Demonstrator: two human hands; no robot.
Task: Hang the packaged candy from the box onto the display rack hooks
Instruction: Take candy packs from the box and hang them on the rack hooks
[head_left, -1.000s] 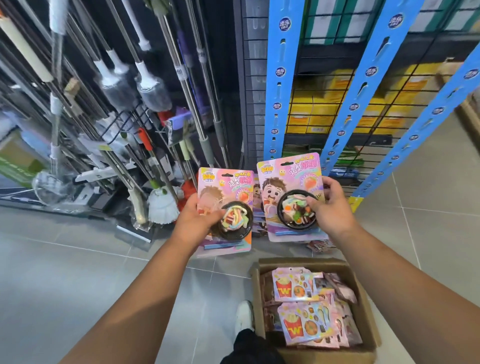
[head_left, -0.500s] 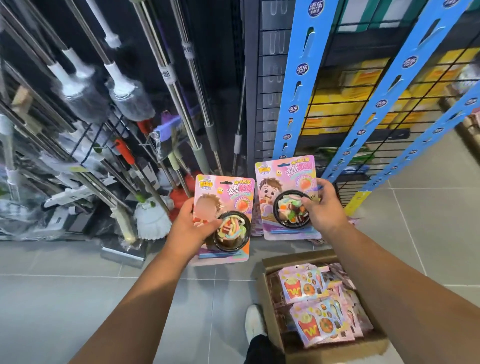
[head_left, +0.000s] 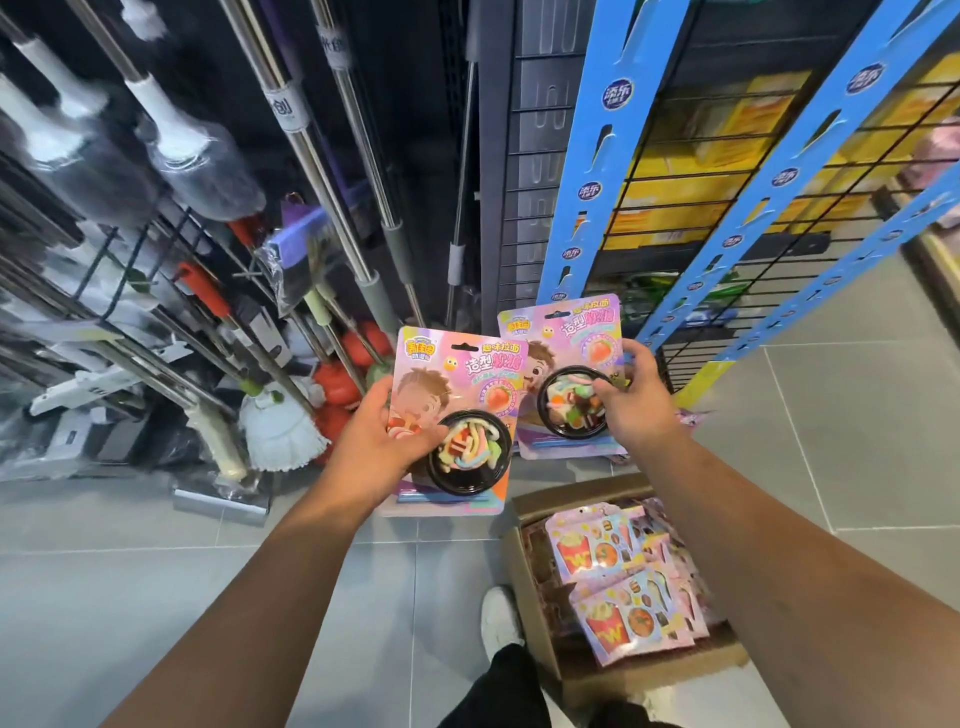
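**Two cards up, strips above and to the right**

Gripping a pink blister card of noodle-shaped gummies in a black plastic bowl (head_left: 457, 415) in the left hand (head_left: 374, 447), thumb laid over the bowl's edge. Pinching a second, matching pink card (head_left: 563, 358) in the right hand (head_left: 631, 400), fingers curled over its bowl. Both held upright, long axis vertical, hang slots uppermost, edges overlapping with the left card in front.

Up and rightward from there: slanting blue cardboard display strips (head_left: 587, 171) against a black wire grid (head_left: 701, 208), seemingly closer to the right hand.

Down on the floor under the right forearm: an open brown cardboard box (head_left: 571, 492) with more pink candy packs (head_left: 618, 587).

Hard to make out any real hooks, only slots and round logos; upper strip lengths blurred and cut off by the frame.
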